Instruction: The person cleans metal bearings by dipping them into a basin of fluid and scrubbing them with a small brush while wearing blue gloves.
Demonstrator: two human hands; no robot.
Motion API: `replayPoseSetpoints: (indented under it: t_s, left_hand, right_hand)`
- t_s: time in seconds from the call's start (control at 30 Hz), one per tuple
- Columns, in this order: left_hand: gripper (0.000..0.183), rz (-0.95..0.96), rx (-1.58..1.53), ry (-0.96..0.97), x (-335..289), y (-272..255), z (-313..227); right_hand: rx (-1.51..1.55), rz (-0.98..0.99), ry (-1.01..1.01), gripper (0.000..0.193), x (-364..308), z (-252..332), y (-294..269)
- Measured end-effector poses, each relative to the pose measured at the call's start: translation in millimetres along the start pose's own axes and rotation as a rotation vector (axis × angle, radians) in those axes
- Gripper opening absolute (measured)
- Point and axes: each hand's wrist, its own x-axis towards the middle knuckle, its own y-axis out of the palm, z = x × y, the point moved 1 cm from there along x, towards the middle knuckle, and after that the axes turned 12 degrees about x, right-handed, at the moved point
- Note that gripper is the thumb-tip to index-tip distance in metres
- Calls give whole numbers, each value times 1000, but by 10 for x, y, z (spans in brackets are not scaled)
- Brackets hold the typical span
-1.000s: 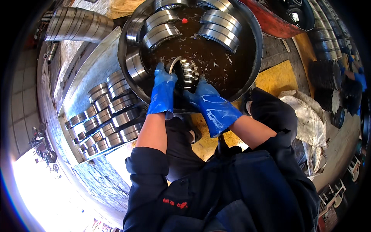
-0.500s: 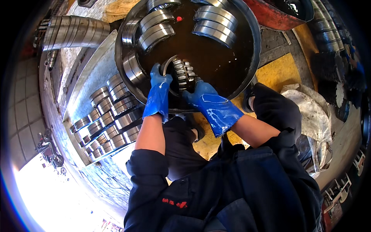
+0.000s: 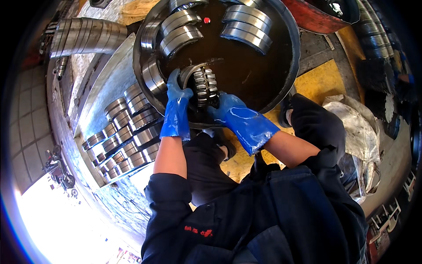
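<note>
Both of my hands wear long blue rubber gloves. Between them, over the near side of a round basin (image 3: 295,57) of dark brown liquid, is a steel roller bearing (image 3: 205,86) with its row of shiny rollers facing right. My left hand (image 3: 178,94) is closed on the ring at the bearing's left side, thumb along its edge. My right hand (image 3: 228,109) grips the lower right of the rollers; its fingertips are partly hidden behind the bearing. More steel bearing rings (image 3: 182,38) lie in the basin along its left, and others (image 3: 247,27) at its top right.
Left of the basin, a tray holds rows of steel rings (image 3: 132,127). A long stack of rings (image 3: 88,36) lies at the upper left. A red tub (image 3: 314,15) stands at the far right, and a whitish sack (image 3: 356,127) lies right of my knee. A small red object (image 3: 207,20) is in the basin.
The bearing has turned in my hands, so its rollers show more fully and stand more upright. My left hand has shifted slightly left and the right hand has barely moved.
</note>
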Motion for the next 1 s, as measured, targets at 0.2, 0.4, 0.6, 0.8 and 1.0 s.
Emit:
replayPoseSetpoints:
  t_s: [0.2,0.4,0.6,0.8,1.0]
  left_hand:
    - [89,-52,100,78,55,44,171]
    - [92,25,62,52,71,46,86]
    - [94,64,-48,10,85,46,79]
    - [104,32,-79,23,170,274,375]
    - [102,18,55,126,68,144,161]
  right_hand:
    - [42,41,159,55,150,236,-308]
    - [-204,-303,1,68,523,424,-677]
    - [-378,-387,-172,80,1379,834,-775]
    - [-1061,89,-477,26,2234,1004,-896]
    - [-692,-17,-359,16,2175,957,-929]
